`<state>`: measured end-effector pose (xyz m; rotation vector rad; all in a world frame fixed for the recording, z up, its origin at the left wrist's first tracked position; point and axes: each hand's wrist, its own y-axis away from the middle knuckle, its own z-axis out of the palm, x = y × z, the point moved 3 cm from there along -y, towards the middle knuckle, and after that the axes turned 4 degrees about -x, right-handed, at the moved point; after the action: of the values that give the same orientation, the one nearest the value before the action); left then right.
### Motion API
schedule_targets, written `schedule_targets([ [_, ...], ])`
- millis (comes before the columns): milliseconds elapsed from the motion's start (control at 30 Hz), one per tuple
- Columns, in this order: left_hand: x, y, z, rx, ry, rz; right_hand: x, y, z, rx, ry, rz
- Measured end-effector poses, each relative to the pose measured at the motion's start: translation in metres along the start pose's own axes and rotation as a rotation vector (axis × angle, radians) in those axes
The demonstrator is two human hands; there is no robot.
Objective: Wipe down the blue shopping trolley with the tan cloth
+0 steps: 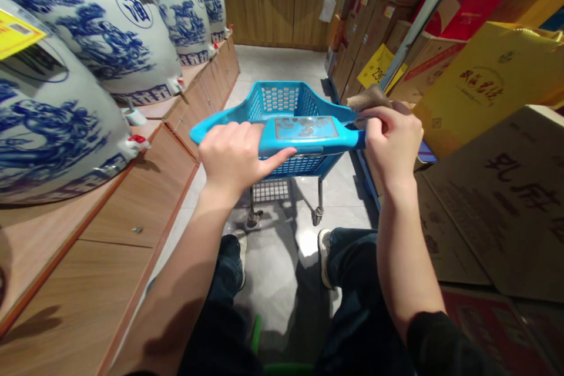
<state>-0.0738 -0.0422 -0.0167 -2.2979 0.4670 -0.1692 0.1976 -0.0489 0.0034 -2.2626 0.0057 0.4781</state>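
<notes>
A blue shopping cart [282, 107] with a perforated basket stands in front of me on small wheels. The left part of its handle [306, 135] is wrapped by the fingers of my left hand [231, 155], whose thumb lies along the bar. At the handle's right end, my right hand [392, 141] is closed around a crumpled brownish cloth [368, 100]; its fingers are beside the bar, and whether they also grip it cannot be made out.
Large blue-and-white jars [118, 29] line a wooden cabinet [132, 211] on the left. Stacked cartons [497, 200], a yellow bag [489, 82] and a slanted metal post [423, 17] border the right. A wooden counter [277, 12] crosses the aisle's far end.
</notes>
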Motion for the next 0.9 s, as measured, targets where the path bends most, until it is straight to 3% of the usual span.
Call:
schedule_targets([
  [67,0.001,-0.001,-0.001,-0.028,0.031,-0.017,-0.008,0.006,0.002,0.016,0.024,-0.016],
  [200,0.0,-0.003,-0.004,-0.078,0.088,-0.055,-0.052,0.027,0.013,-0.003,-0.039,-0.263],
  [267,-0.001,-0.003,-0.006,-0.115,0.098,-0.077,-0.058,0.029,0.014,-0.028,-0.085,-0.324],
  [467,0.003,-0.003,-0.006,-0.111,0.077,-0.058,-0.008,0.003,0.002,-0.031,-0.022,0.03],
  [700,0.0,0.0,-0.004,-0.045,0.023,-0.023,-0.042,0.014,0.007,-0.102,0.034,-0.175],
  [900,0.002,0.001,-0.004,-0.04,0.003,0.011,-0.014,0.001,0.001,-0.119,0.058,0.021],
])
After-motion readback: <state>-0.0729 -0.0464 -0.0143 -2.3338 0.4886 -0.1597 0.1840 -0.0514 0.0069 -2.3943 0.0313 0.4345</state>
